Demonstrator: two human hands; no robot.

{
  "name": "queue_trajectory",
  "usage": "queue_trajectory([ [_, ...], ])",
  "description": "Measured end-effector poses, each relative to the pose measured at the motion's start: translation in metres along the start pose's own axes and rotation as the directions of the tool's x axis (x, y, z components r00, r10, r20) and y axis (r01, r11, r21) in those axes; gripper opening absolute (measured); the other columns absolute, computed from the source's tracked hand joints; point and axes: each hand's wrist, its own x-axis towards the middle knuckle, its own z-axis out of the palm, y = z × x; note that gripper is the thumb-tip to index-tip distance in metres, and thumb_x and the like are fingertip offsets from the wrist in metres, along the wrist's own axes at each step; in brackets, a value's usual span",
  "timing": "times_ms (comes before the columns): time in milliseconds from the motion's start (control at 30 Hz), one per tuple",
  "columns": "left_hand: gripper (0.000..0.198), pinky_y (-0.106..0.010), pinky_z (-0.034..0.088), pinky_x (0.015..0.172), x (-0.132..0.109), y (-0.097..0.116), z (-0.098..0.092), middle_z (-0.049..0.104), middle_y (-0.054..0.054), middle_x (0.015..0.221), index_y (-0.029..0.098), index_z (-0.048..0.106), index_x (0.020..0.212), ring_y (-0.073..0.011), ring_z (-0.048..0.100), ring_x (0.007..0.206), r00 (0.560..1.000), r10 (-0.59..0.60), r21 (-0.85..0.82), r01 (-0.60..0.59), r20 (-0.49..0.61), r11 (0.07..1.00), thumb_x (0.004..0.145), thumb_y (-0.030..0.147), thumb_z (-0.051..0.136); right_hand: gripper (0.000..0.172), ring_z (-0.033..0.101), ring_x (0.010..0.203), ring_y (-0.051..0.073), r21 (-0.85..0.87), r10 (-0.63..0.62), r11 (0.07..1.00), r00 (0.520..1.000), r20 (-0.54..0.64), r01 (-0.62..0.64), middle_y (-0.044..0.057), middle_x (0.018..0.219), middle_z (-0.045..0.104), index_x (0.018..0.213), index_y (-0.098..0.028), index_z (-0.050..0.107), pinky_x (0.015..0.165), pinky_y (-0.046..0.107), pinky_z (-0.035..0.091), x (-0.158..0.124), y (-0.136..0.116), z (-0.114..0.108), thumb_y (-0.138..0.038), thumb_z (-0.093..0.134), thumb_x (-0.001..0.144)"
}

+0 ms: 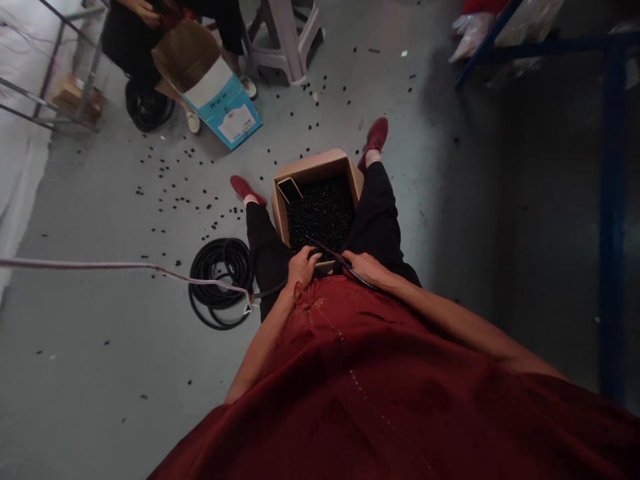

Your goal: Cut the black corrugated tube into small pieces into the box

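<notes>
My left hand (303, 267) and my right hand (361, 268) rest at the near rim of a cardboard box (313, 167) that stands between my legs. Both hands hold a thin black rod or cable end (340, 260) slanting across the box's near corner. A black cable coil (220, 283) lies on the floor left of my leg, and a strand seems to run towards my left hand. The box is filled with small black pieces (320, 217). A phone (290, 190) leans inside the box's far left corner.
Loose black pieces lie scattered over the grey floor (120, 280). A white cable (125, 265) crosses at left. A seated person (145, 27) sits at top left beside a blue-and-white carton (223, 100). A plastic stool (280, 40) stands at top, and a blue metal rack (613, 200) stands at right.
</notes>
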Motion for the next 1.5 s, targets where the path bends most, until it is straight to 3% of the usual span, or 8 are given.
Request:
queue_trajectory([
  [333, 0.023, -0.024, 0.047, 0.08, 0.001, -0.008, 0.002, 0.072, -0.004, 0.098, 0.02, 0.066, 0.106, -0.0168, 0.066, 0.091, 0.999, -0.027, 0.041, 0.025, 0.039, 0.999, 0.088, 0.029, 0.055, 0.036, 0.066, 0.085, 0.028, -0.074, 0.002, 0.997, 1.0, 0.009, -0.001, 0.013, 0.096, 0.071, 0.112, -0.021, 0.058, 0.06, 0.027, 0.037, 0.003, 0.001, 0.001, -0.043, 0.042, 0.088],
  [567, 0.025, -0.026, 0.047, 0.086, 0.004, -0.015, 0.003, 0.071, -0.004, 0.106, 0.021, 0.065, 0.109, -0.0167, 0.065, 0.097, 1.0, 0.022, -0.017, -0.022, 0.019, 1.0, 0.09, 0.03, 0.051, 0.036, 0.066, 0.085, 0.027, -0.072, 0.033, 0.997, 0.998, -0.06, -0.037, 0.012, 0.095, 0.071, 0.115, -0.022, 0.057, 0.061, 0.027, 0.036, 0.002, 0.007, -0.002, -0.042, 0.042, 0.089],
  [700, 0.026, -0.03, 0.045, 0.095, 0.004, -0.016, 0.001, 0.068, -0.007, 0.114, 0.018, 0.065, 0.109, -0.0181, 0.062, 0.106, 0.999, 0.035, -0.07, -0.037, -0.035, 0.997, 0.089, 0.029, 0.052, 0.035, 0.065, 0.085, 0.026, -0.018, 0.011, 1.0, 0.996, -0.092, -0.013, 0.009, 0.093, 0.071, 0.114, -0.022, 0.056, 0.063, 0.026, 0.037, 0.001, 0.013, -0.003, -0.044, 0.045, 0.089],
  [800, 0.03, -0.03, 0.047, 0.093, 0.003, -0.015, -0.002, 0.068, -0.007, 0.114, 0.019, 0.061, 0.115, -0.0176, 0.063, 0.104, 0.997, 0.027, -0.109, -0.036, -0.075, 0.993, 0.085, 0.025, 0.057, 0.038, 0.065, 0.086, 0.025, 0.042, -0.02, 0.999, 0.994, -0.107, 0.025, 0.008, 0.094, 0.07, 0.115, -0.022, 0.055, 0.065, 0.026, 0.038, -0.002, 0.014, -0.004, -0.047, 0.045, 0.089],
  [1000, 0.023, -0.03, 0.047, 0.091, 0.002, -0.013, -0.01, 0.068, -0.007, 0.108, 0.017, 0.061, 0.106, -0.017, 0.062, 0.101, 0.99, 0.061, -0.127, -0.077, -0.126, 0.989, 0.085, 0.025, 0.055, 0.054, 0.061, 0.099, 0.026, 0.126, -0.142, 0.98, 0.984, -0.108, 0.156, 0.013, 0.115, 0.062, 0.122, -0.017, 0.049, 0.077, 0.029, 0.042, -0.008, 0.011, -0.003, -0.057, 0.047, 0.086],
  [1500, 0.024, -0.029, 0.046, 0.095, 0.001, -0.003, -0.015, 0.068, -0.006, 0.111, 0.017, 0.063, 0.107, -0.0162, 0.061, 0.104, 0.985, 0.086, -0.186, -0.113, -0.148, 0.976, 0.085, 0.025, 0.057, 0.054, 0.059, 0.102, 0.027, 0.143, -0.175, 0.973, 0.983, -0.052, 0.18, 0.014, 0.116, 0.061, 0.121, -0.018, 0.049, 0.08, 0.031, 0.042, -0.01, 0.008, -0.01, -0.058, 0.049, 0.085],
])
